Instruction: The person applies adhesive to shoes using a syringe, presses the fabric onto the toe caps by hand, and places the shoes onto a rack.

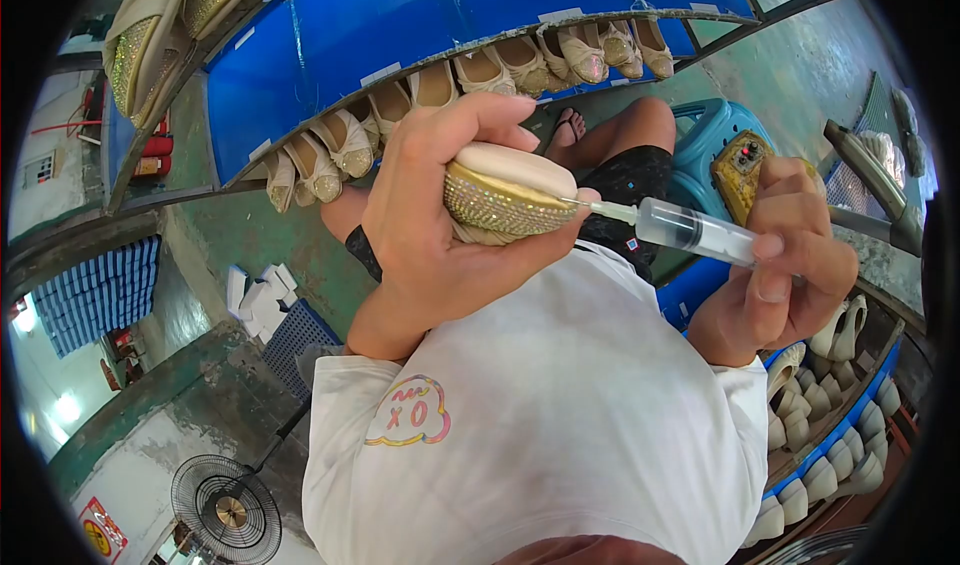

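My left hand (415, 200) is closed around a beige flat shoe (505, 205), its wedge edge covered in gold glitter stones. The pale sole faces up and away from my palm. In my right hand (785, 265) is a clear plastic syringe (695, 233), gripped by the barrel's rear end and pointing left. Its thin needle (582, 203) reaches the shoe's edge at the seam between sole and glitter trim, beside my left fingertips. Whether the tip is inside the seam I cannot tell. Some whitish fluid seems to be in the barrel.
Several matching shoes (345, 145) line a rack with blue panels (330, 50) ahead. More shoes hang close at upper left (140, 55). A blue stool (700, 135) and a worn yellow device (740, 170) are at right. Shoe racks (830, 435) stand lower right; a fan (228, 510) stands lower left.
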`<state>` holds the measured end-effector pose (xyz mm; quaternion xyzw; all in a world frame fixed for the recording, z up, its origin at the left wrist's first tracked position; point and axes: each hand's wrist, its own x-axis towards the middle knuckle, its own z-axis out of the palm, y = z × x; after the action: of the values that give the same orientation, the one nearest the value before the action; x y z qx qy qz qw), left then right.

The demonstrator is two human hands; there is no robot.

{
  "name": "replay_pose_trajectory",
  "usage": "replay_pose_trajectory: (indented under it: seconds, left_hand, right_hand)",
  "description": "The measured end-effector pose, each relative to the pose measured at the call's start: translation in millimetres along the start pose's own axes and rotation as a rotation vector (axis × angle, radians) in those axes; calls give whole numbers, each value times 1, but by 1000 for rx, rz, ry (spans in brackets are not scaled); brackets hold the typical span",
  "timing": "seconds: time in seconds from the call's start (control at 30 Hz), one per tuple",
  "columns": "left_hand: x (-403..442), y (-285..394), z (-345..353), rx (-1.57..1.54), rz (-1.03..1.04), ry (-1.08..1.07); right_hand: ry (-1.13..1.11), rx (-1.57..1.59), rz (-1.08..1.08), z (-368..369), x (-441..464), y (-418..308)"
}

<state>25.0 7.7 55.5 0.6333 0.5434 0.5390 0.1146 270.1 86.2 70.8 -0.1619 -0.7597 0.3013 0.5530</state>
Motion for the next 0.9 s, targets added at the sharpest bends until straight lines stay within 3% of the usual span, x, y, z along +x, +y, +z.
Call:
replay_pose_trajectory:
  seconds: [0.3, 0.6, 0.7, 0.9]
  left_hand:
    - [8, 1, -3, -412, -131, -81]
    - [7, -1, -5, -531, -247, -87]
    - [8, 1, 0, -501, -293, 11]
    - [16, -11, 3, -272, -1, 72]
  right_hand:
    - [40, 69, 10, 5, -8, 6]
    - [63, 55, 36, 6, -17, 15]
    - [82, 42, 31, 8, -20, 18]
    - [145, 95, 67, -2, -25, 22]
